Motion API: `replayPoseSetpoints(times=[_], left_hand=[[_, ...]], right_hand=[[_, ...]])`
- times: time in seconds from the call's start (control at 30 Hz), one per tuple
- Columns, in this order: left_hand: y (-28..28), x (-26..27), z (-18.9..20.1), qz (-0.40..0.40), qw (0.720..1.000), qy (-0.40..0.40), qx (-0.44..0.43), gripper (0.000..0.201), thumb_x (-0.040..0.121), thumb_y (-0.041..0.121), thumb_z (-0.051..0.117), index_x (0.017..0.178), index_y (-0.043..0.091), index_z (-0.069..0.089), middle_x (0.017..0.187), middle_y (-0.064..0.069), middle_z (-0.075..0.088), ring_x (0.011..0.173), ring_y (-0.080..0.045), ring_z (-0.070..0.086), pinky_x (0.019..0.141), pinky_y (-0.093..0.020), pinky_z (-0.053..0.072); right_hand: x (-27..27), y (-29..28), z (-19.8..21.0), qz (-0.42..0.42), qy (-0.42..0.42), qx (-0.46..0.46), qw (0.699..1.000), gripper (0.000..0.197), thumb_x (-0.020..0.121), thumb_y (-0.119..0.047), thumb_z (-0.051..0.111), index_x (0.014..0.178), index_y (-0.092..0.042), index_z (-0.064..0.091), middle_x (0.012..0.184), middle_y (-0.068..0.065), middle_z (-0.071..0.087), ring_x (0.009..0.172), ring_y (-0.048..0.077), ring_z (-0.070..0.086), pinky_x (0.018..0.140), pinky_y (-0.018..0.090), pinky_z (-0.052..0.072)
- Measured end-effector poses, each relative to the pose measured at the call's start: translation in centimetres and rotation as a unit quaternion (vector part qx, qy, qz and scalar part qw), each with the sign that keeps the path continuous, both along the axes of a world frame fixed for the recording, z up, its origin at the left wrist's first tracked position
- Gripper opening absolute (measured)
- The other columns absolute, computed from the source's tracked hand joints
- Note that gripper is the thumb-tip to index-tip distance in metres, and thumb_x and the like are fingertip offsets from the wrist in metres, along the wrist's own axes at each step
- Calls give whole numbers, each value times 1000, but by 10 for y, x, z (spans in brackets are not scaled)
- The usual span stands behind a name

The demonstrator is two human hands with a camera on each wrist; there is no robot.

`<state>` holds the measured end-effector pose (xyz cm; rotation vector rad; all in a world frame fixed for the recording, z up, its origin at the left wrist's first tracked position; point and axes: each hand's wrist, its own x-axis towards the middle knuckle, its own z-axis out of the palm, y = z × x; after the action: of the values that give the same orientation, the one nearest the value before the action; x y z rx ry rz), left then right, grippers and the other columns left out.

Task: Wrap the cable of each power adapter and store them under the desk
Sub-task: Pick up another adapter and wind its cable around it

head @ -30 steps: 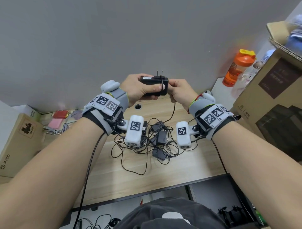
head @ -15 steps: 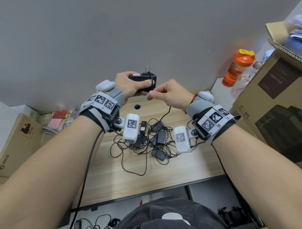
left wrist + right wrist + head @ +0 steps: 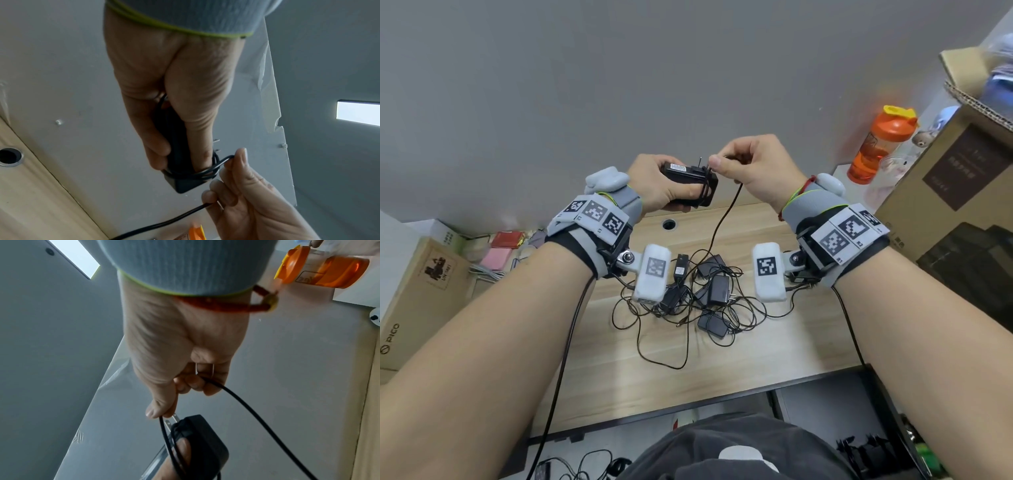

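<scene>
My left hand [image 3: 657, 181] grips a black power adapter [image 3: 688, 181] held up above the desk, prongs pointing up. A few turns of its thin black cable [image 3: 722, 222] lie round the adapter body [image 3: 180, 183] and over my left thumb. My right hand [image 3: 753, 168] pinches the cable [image 3: 236, 395] just right of the prongs [image 3: 170, 420], fingers curled round it. The loose end hangs down to the desk. Several more black adapters [image 3: 717, 291] lie in a tangle of cables on the wooden desk [image 3: 774, 342] below my wrists.
An orange shaker bottle [image 3: 883, 144] stands at the back right beside big cardboard boxes [image 3: 955, 192]. Another box [image 3: 414, 298] and small packets sit at the left. A cable hole [image 3: 669, 224] is in the desk's back. Under the desk edge lie more cables [image 3: 585, 462].
My right hand has gone from beside the adapter, under it, then up over its top, carrying the cable round the body. The left hand stayed gripping the adapter.
</scene>
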<state>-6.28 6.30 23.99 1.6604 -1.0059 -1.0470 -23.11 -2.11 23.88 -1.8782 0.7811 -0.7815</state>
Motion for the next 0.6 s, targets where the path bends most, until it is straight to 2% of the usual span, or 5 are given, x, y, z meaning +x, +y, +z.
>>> replayPoseSetpoints(times=[0.23,0.3,0.47,0.53,0.6], left_hand=[[2,-3,5,-66,997,-14,25,30,71,2,84,94,4,64,87,-13,68,69,-23,73,63,-30,61],[3,-6,7,-91,996,-12,18,27,72,-1,83,91,5,64,87,-14,68,68,-23,72,64,-31,61],[1,-15,12,-98,995,12,-18,26,75,-1,81,93,5,64,81,-13,67,60,-22,69,60,-28,59],[-1,-16,14,-87,995,26,-35,26,75,1,81,93,6,64,79,-13,68,61,-24,69,63,-31,60],[-2,-18,15,-65,996,41,-49,25,75,1,81,91,6,63,75,-12,69,57,-23,68,60,-28,58]], right_hand=[[0,-12,1,-29,-32,0,999,20,87,-23,75,70,-18,65,57,-2,41,60,16,38,58,25,36],[-2,-17,2,-42,-36,4,998,20,87,-26,74,71,-18,65,56,-4,42,57,15,37,58,27,36],[-1,-18,-10,-56,-14,21,998,23,93,-25,67,75,-12,63,56,-11,49,49,0,39,54,17,36],[0,-14,-16,-59,-4,36,998,25,97,-21,61,73,-13,61,47,-17,48,43,-2,39,48,11,32],[2,-9,-21,-57,15,43,997,22,98,-13,56,78,-7,62,42,-19,45,40,-2,37,45,11,30]])
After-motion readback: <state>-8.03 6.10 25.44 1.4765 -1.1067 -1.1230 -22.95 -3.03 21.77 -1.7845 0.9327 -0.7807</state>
